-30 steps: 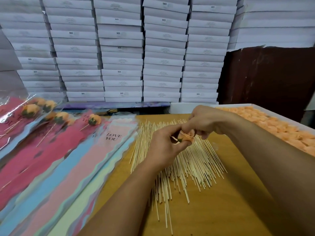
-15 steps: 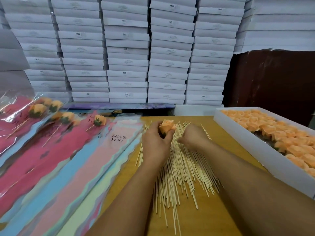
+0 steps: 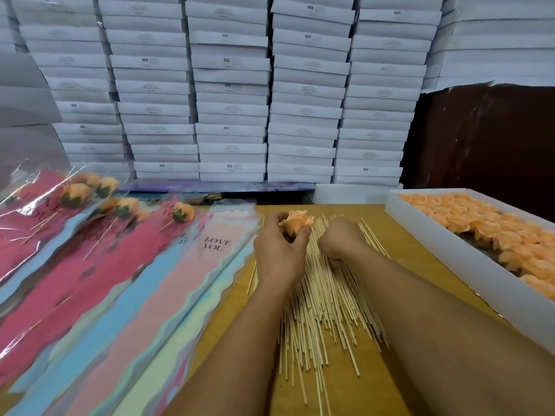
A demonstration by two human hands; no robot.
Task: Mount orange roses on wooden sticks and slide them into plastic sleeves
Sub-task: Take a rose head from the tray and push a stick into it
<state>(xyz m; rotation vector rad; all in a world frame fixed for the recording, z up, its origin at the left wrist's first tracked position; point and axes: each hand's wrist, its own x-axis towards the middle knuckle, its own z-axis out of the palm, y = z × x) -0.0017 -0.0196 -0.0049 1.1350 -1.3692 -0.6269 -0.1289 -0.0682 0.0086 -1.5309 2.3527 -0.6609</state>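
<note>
An orange rose [image 3: 297, 225] is gripped in the left hand [image 3: 277, 256] above the skewer pile [image 3: 324, 298]. The right hand [image 3: 341, 240] is curled onto the pile; whether a stick is pinched cannot be determined. Several sleeved roses [image 3: 75, 193] lie left of the pile; a full rose tray [image 3: 450, 253] remains at right.

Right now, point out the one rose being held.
The rose gripped in the left hand above the sticks; all others sit sleeved or boxed.
</note>
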